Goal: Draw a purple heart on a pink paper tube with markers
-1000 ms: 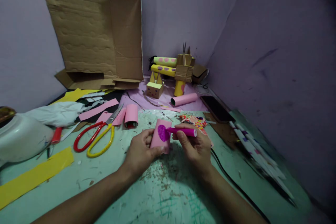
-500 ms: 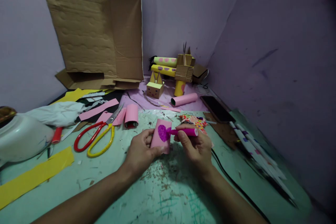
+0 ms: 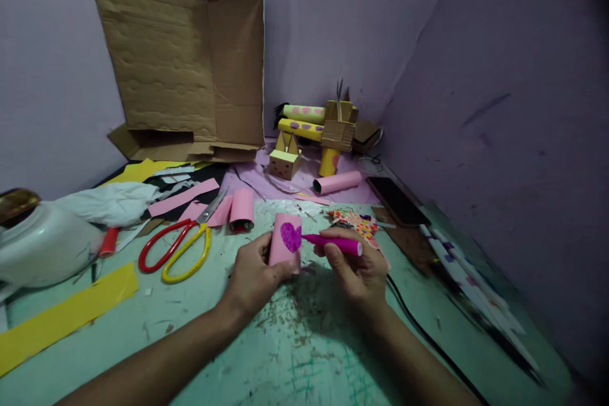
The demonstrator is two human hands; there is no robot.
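Observation:
My left hand [image 3: 254, 273] is closed around a short pink paper-covered tube [image 3: 280, 257], thumb across its lower front. On the tube's face is a filled-in purple heart [image 3: 290, 238]. My right hand [image 3: 356, 266] grips a magenta felt-tip marker [image 3: 339, 244], its tip pointing left at the heart's right edge; whether it touches cannot be made out. Left of the hands lie scissors [image 3: 190, 244] with one red and one yellow handle. Another short pink tube [image 3: 242, 208] stands behind them, and a longer pink tube [image 3: 339, 183] lies farther back.
A yellow paper strip [image 3: 66, 314] and a white rounded container [image 3: 47, 244] are at left. Cut cardboard [image 3: 166, 63] leans on the wall. At the back stand a small cardboard box face [image 3: 284, 166] and spotted tubes [image 3: 304, 115]. A phone [image 3: 398, 200] and several markers [image 3: 469, 282] lie right.
The pink tube has turned and shifted slightly left in my left hand. The marker tip has come away from the heart's middle to its right edge. The whole view has shifted a little.

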